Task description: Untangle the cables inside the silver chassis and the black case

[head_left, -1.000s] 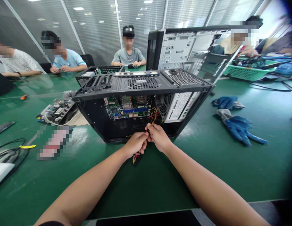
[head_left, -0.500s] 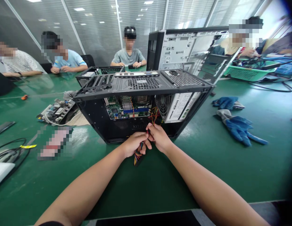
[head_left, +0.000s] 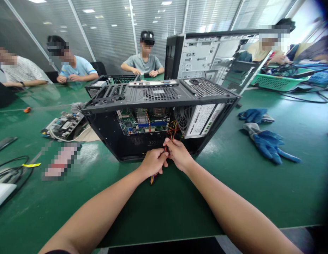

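An open black computer case (head_left: 158,95) lies on its side on the green table (head_left: 232,183), with the motherboard (head_left: 142,121) and the power supply (head_left: 198,118) showing inside. A bundle of coloured power cables (head_left: 171,129) runs out of the case's open front. My left hand (head_left: 152,161) is closed round that bundle just in front of the case, and loose coloured wire ends (head_left: 152,178) hang below it. My right hand (head_left: 178,154) pinches the same cables right beside the left hand, fingertips touching.
Blue work gloves (head_left: 267,143) lie to the right. A second, silver-lined case (head_left: 206,56) stands behind. A loose circuit board (head_left: 64,124) and black cables (head_left: 10,173) lie at the left. Several people sit at the far side. A green basket (head_left: 275,82) is at the back right.
My left hand has closed tighter over the cables and shifted slightly toward the case, so less of the wire bundle shows below it. The right hand has barely moved.
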A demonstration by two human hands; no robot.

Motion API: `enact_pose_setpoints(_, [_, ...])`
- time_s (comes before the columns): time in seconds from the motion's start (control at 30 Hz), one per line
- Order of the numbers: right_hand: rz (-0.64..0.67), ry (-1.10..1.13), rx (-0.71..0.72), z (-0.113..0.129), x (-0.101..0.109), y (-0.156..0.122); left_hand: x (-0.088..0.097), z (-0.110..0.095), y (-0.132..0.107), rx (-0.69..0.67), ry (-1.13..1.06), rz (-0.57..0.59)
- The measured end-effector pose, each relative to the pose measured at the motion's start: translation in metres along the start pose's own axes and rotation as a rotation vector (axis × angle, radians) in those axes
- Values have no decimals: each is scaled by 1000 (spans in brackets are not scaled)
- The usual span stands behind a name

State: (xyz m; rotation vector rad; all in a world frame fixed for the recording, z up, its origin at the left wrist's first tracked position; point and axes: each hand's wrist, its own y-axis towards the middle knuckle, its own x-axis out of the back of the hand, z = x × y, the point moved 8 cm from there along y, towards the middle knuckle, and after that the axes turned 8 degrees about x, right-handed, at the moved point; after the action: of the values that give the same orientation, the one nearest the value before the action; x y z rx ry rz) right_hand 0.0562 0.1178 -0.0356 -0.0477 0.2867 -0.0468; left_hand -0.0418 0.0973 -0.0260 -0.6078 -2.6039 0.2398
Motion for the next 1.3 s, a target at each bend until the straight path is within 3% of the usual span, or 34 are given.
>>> enact_pose_setpoints(0.13, [-6, -13, 10, 0, 0, 0, 1, -1, -1, -37, 51, -43])
enact_pose_setpoints(0.37, [1, 6, 24, 0, 0, 1, -13, 11, 5, 38, -398, 185])
enact_pose_setpoints(0.7, [34, 108, 0, 6, -6, -2, -4, 10, 5, 28, -577, 159])
enact_pose_setpoints(1.03, [6, 11, 42, 2, 0, 0, -6, 5, 2, 26, -330, 107])
enact_pose_setpoints(1.3, [-2, 8, 20, -1, 0, 1, 6, -3, -1, -85, 53, -169])
